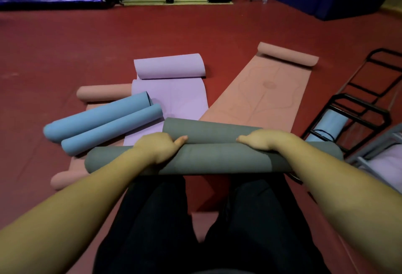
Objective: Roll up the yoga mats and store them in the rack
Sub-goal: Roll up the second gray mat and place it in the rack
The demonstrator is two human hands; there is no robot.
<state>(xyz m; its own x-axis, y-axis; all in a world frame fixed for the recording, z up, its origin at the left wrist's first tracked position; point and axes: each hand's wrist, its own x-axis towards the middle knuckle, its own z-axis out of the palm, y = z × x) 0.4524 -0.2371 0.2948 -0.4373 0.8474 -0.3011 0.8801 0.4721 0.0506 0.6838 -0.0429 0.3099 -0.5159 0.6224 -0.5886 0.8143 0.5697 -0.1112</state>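
step: rolling grey mat [217, 160] | left hand [161, 149] and right hand [258, 142] are gripping it, fingers curled over | advice: keeping both ends level, tight, before rack [348, 108]

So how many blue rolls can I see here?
3. The farther blue roll and the nearer blue roll lie side by side on the floor at left. The third blue roll sits in the black rack at right. The rack may hide more.

Two hands [162, 147] [258, 142] rest on a double-rolled mat [213, 158] nearest the camera. A second rolled mat [102, 123] lies to its left, two part-unrolled mats [171, 91] [265, 91] on the floor [65, 56] beyond, the rack [359, 108] right.
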